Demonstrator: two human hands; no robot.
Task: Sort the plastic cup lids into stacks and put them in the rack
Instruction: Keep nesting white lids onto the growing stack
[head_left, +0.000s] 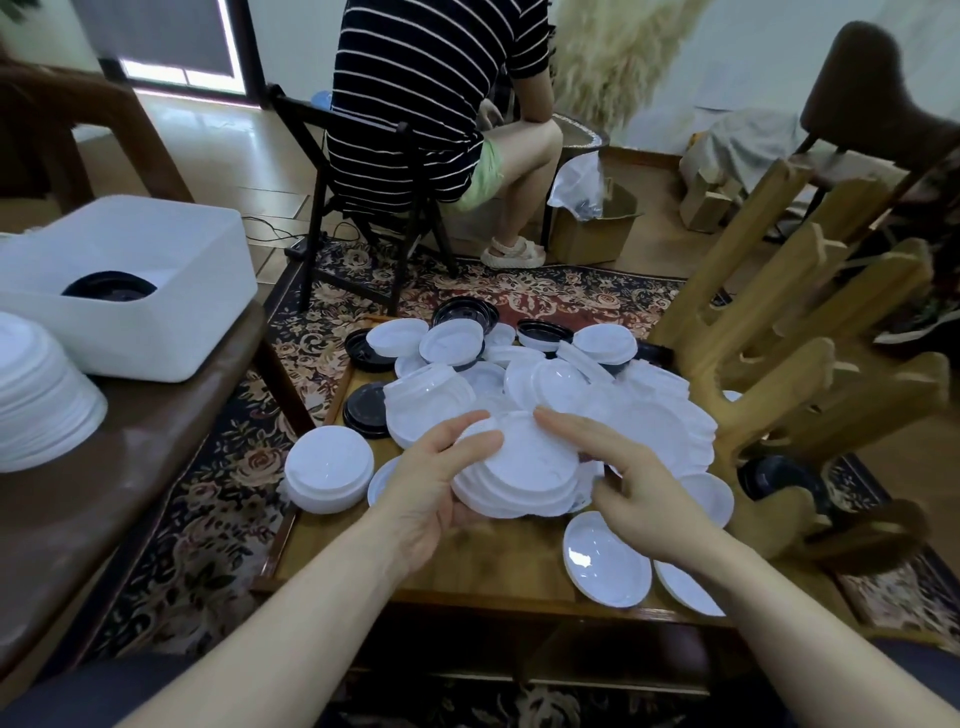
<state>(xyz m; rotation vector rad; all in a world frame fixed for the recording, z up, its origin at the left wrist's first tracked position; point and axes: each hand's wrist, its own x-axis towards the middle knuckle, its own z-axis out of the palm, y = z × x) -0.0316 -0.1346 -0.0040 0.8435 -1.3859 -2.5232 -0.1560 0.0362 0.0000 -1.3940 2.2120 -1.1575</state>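
left hand (431, 483): grips a stack of white lids (519, 475) above the bench (467, 571)
right hand (631, 480): fingers straight; touching the stack's rim
rack (769, 364): right of the stack

The left hand (431, 488) grips a stack of white lids (519, 467); the right hand (639, 483) seems to touch its edge.

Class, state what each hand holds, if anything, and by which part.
Left hand grips a stack of white lids by its left rim. Right hand holds nothing.

no legible text, labels or numbers
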